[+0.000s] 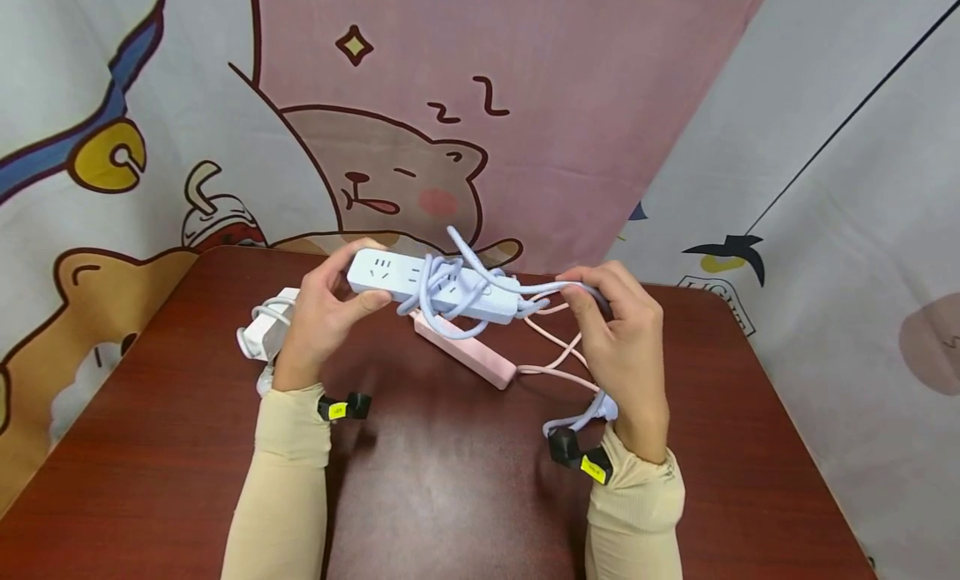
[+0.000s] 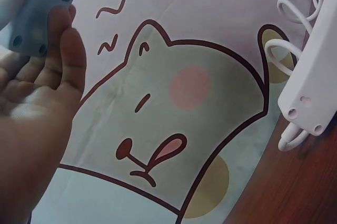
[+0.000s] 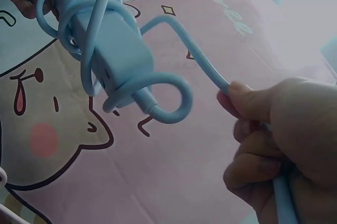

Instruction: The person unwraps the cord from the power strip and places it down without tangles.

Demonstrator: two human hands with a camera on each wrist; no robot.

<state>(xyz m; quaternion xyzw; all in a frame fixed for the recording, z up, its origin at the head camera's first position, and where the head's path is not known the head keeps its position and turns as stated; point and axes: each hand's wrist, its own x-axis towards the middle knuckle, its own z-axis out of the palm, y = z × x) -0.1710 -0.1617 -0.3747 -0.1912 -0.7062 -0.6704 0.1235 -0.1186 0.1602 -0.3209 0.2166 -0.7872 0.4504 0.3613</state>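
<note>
In the head view a light blue power strip (image 1: pixel 382 270) is held up above the table, its sockets facing up toward me. My left hand (image 1: pixel 318 317) grips its left end between thumb and fingers. The strip's own cord (image 1: pixel 431 292) is looped several times around its middle and right half. My right hand (image 1: pixel 618 330) pinches a stretch of that cord just right of the strip. In the right wrist view the cord (image 3: pixel 202 66) runs from the loops into the curled fingers. A light blue plug (image 1: pixel 606 407) hangs below the right hand, partly hidden behind the wrist.
A pink power strip (image 1: pixel 472 355) lies on the brown table (image 1: pixel 450 497) beneath the blue one, its pink cord (image 1: pixel 551 367) trailing right. To the left, behind my left wrist, sits a white power strip (image 1: pixel 262 334) with wound cord. A cartoon-printed curtain (image 1: pixel 570 147) stands behind the table.
</note>
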